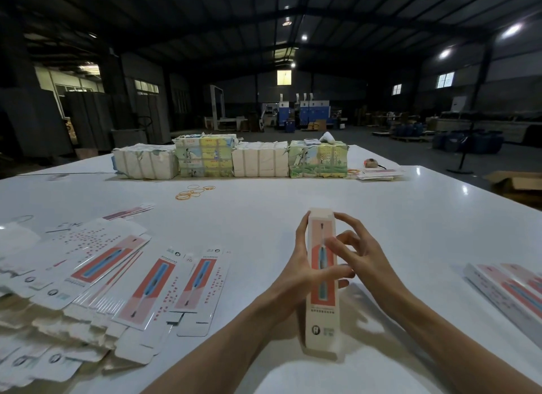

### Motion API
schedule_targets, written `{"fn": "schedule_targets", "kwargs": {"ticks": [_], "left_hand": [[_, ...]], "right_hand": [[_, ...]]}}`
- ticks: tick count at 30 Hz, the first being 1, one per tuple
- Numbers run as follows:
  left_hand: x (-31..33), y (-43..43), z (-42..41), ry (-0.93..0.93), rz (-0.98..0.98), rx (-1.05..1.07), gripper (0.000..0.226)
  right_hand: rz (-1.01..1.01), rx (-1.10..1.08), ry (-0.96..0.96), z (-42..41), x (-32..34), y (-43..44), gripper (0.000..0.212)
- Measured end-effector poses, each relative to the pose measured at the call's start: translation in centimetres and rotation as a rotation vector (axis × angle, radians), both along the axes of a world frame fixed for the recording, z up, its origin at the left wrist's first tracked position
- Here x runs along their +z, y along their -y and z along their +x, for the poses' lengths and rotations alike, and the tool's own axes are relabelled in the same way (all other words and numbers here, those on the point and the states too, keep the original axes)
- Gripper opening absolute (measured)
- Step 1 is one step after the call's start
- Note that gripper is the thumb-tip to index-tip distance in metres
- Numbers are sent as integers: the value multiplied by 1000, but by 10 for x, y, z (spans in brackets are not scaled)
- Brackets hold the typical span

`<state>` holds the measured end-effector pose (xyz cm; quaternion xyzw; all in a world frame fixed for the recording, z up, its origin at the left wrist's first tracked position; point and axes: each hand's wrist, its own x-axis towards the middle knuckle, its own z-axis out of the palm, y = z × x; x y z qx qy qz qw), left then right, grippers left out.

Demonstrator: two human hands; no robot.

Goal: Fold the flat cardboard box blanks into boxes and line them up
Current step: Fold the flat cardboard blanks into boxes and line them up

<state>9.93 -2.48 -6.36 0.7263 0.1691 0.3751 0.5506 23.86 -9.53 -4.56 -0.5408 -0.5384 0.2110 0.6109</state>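
The left hand (296, 264) grips the folded box (321, 314). Its fingers (302, 229) lie together up the box's left edge and its thumb crosses the printed front at mid-height. The right hand (369, 255) sits just to the right of the box with its fingers apart and loosely bent. Its index fingertip touches the box's upper right edge, and another finger is blurred in front of the printed face. The right hand does not wrap round the box.

The box is long and narrow and stands nearly upright between the two hands, closed end up. Its lower end is down near the white worktop (381, 211), close to the person.

To the left, a loose pile of flat blanks (88, 276) fans across the worktop. At the right edge, finished boxes (513, 288) lie side by side. Further back, a few orange rubber bands (190, 192) lie in front of a row of wrapped bundles (234, 159).
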Motion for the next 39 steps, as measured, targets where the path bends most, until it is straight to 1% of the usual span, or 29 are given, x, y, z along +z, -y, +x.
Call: {"fn": "schedule_targets", "kwargs": {"ticks": [4,7,10,13,15,18,19,24,28,30,32,34,36,37,39], "left_hand": [[1,2,3,40,-130,9,99],[1,3,2,-6,-131,7,100],[1,2,-3,-62,-118,12,95],[0,1,-4,-72,-192,-29,93],[-1,1,-3,-90,-204,-52,93],[-2,2,-1,-153,-136,-59,95],[-3,2,0,-169,-117,-67,94],[-5,0,-3,-163,-106,-114,82],[-3,1,-4,-175,-121,-127,84],[-3,1,-5,-177,-124,-141,85],[-3,0,-5,-179,-120,-153,85],[-2,-1,-4,-184,-108,-139,86],[-2,-2,-3,-192,-99,-124,89],[-3,-3,-3,-191,-99,-123,89],[-4,-5,-3,-188,-98,-127,89]], "right_hand": [[5,32,-14,-1,-1,-1,54],[9,64,-28,0,-3,-2,42],[-18,77,-8,4,-6,-3,36],[-38,94,-36,4,-8,-3,31],[-13,51,-86,5,-8,-5,26],[-7,-81,-218,13,-9,-10,25],[-15,-108,-236,16,-10,-11,24],[8,-93,-146,25,-12,-9,20],[74,-144,34,25,-11,-10,16],[84,-135,53,24,-9,-9,17],[86,-98,-16,25,-5,-8,15],[79,-12,-152,25,-1,-6,14],[69,49,-253,23,3,-4,28],[62,53,-266,22,4,-4,32],[49,33,-262,21,4,-3,31]]}}
